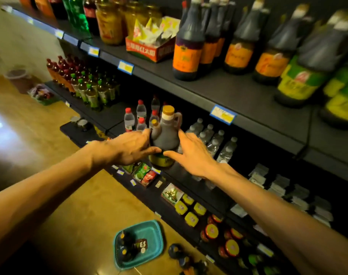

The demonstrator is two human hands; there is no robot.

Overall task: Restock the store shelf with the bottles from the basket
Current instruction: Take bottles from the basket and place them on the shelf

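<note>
A: Starting on the left, the left hand [132,147] is out in front of the shelving, fingers curled round the near side of a dark sauce bottle [165,135], thumb running along its lower body.

B: And it has a second one, I think, a smaller yellow-capped bottle [155,126] tucked against the big one just above those fingers. Whether the hand actually grips it, I cannot tell.

A: The big bottle stands upright, yellow cap up, side handle facing the shelves, held in the air in front of the water bottles [213,137] on the middle shelf [189,173].

B: Over to the right hand [191,153]: fingers spread and fairly straight, pressed to the bottle's right flank, thumb tip at its green label. A flat brace rather than a wrap.

A: Down on the floor [79,195], the teal basket [149,227] sits beside the bottom shelf with dark bottles lying inside.

B: Up at the right, tall dark bottles [189,42] with orange labels line the top shelf [238,90].
</note>
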